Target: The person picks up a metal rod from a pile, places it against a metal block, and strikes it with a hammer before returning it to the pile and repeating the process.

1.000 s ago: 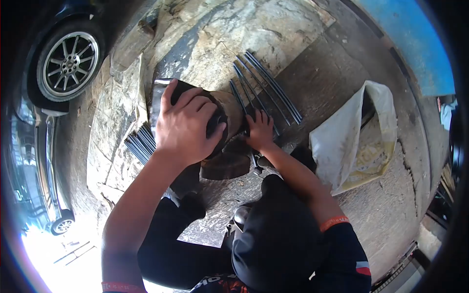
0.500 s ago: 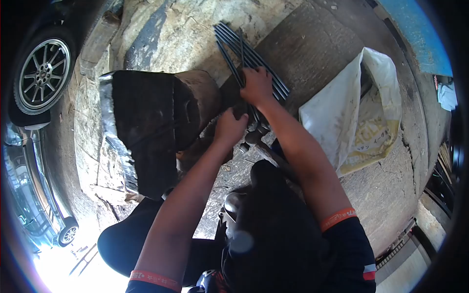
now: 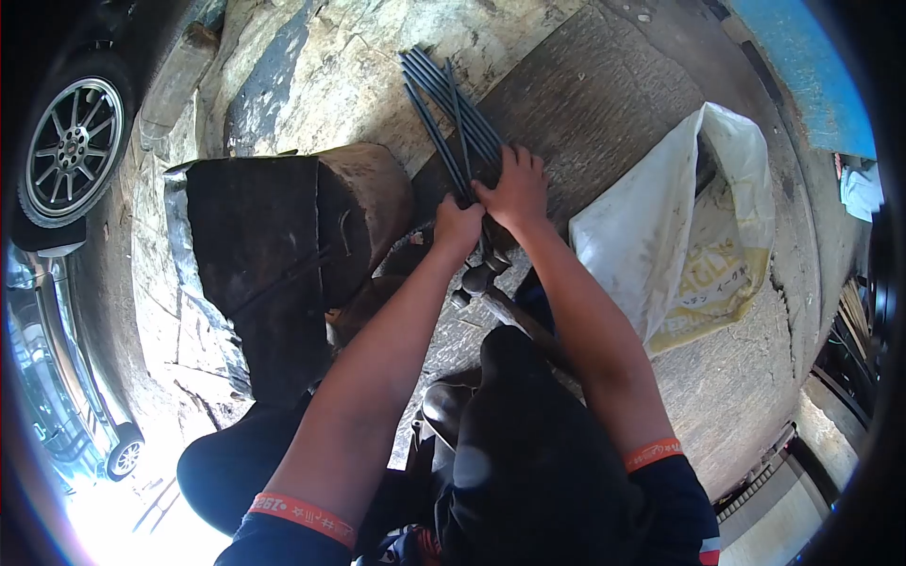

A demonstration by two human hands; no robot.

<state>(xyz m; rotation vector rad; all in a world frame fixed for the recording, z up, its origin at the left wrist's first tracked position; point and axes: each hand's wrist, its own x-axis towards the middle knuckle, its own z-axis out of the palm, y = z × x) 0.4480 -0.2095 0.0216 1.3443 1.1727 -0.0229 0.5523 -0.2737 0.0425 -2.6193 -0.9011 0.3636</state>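
Note:
Several thin dark metal rods lie fanned on the ground in front of me, their far ends slightly spread. My right hand spans the near part of the bundle, thumb on the left side and fingertips over the right side. Just left of it, my left hand is closed around the near ends of the leftmost rods; its fingertips are partly hidden. Close below both hands is a hammer, its wooden handle running toward my knee.
A block draped with a dark sheet stands at the left. On the right lies an open white sack with yellow print. A flat worn board is under the rods' right side. Parked cars with visible wheels line the far left.
My right hand has moved toward me and right, along the bundle. My left hand has come up against the rods' near ends. The rods lie closer together.

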